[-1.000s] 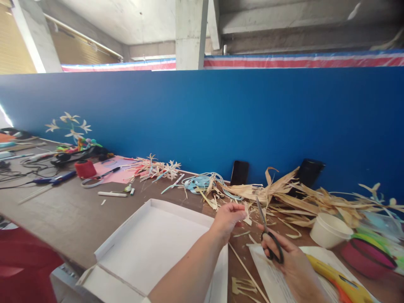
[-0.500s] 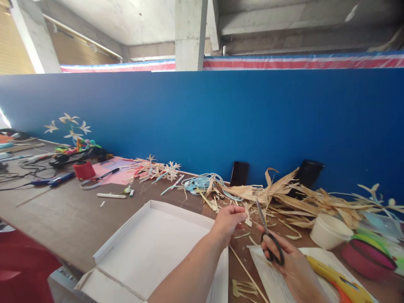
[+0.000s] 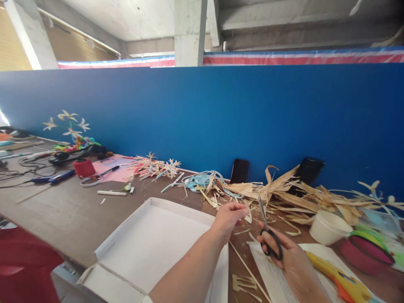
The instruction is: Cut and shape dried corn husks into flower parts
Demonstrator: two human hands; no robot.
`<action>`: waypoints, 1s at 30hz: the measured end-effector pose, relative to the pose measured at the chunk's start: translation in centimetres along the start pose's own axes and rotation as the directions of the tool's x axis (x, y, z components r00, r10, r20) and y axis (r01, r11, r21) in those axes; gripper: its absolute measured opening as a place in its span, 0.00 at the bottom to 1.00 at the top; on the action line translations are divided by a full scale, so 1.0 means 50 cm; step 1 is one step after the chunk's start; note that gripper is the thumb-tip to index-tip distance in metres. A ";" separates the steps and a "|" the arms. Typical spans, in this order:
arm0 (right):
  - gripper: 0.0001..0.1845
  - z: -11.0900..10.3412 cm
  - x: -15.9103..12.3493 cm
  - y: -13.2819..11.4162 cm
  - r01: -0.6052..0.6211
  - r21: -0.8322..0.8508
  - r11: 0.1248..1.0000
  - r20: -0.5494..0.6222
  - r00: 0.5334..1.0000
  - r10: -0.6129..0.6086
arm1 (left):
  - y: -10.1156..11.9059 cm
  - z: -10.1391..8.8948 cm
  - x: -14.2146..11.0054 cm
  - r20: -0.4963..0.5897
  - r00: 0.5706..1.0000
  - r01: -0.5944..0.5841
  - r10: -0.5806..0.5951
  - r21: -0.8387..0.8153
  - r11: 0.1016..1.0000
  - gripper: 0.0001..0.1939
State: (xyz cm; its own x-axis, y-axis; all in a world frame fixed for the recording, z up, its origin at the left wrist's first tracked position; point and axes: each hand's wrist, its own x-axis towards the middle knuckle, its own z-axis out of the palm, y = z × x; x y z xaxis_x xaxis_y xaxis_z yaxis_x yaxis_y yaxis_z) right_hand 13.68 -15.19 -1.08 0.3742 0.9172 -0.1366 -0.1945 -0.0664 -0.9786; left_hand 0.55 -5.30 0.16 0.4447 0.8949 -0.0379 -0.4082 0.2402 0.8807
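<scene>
My left hand (image 3: 232,215) pinches a small pale piece of dried husk (image 3: 248,214) between thumb and fingertips, above the brown table. Just to its right, my right hand (image 3: 285,252) has its fingers through the black handles of a pair of scissors (image 3: 265,223). The blades point up and away from me, looking closed or nearly so, and stand apart from the husk piece. Behind both hands lies a heap of dry husk strips (image 3: 293,202). A cut, comb-like scrap of husk (image 3: 244,284) rests on the table below my hands.
An open white box (image 3: 151,240) lies left of my forearm. At the right are a yellow glue gun (image 3: 341,277) on paper, a white cup (image 3: 330,228) and a pink container (image 3: 366,254). A phone (image 3: 239,171) leans on the blue partition (image 3: 202,118). Red thread (image 3: 84,168) stands left.
Both hands stay nearly in place, the husk piece and scissors still held. The scissors have turned slightly more upright; the view has shifted a little.
</scene>
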 end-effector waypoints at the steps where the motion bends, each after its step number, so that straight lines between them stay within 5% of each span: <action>1: 0.28 -0.001 0.001 0.001 -0.002 -0.007 1.000 0.008 1.000 0.003 | 0.000 0.001 0.000 0.001 1.000 -0.004 0.004 0.003 1.000 0.17; 16: 0.31 -0.005 -0.002 0.001 -0.037 -0.078 0.996 0.012 0.999 0.038 | -0.005 -0.003 0.011 -0.150 0.987 -0.054 0.060 0.044 0.998 0.16; 30: 0.28 -0.012 0.003 0.012 -0.009 -0.096 0.995 0.045 0.999 0.014 | 0.007 0.000 0.000 -0.058 0.998 0.011 -0.018 -0.115 0.993 0.18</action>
State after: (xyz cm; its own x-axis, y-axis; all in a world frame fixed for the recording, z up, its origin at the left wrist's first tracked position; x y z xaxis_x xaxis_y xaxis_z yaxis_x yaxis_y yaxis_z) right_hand 14.15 -15.33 -1.77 0.3306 0.9329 -0.1429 -0.1102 -0.1122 -0.9876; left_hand 0.41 -5.20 0.46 0.4048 0.9108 -0.0809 -0.4923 0.2916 0.8201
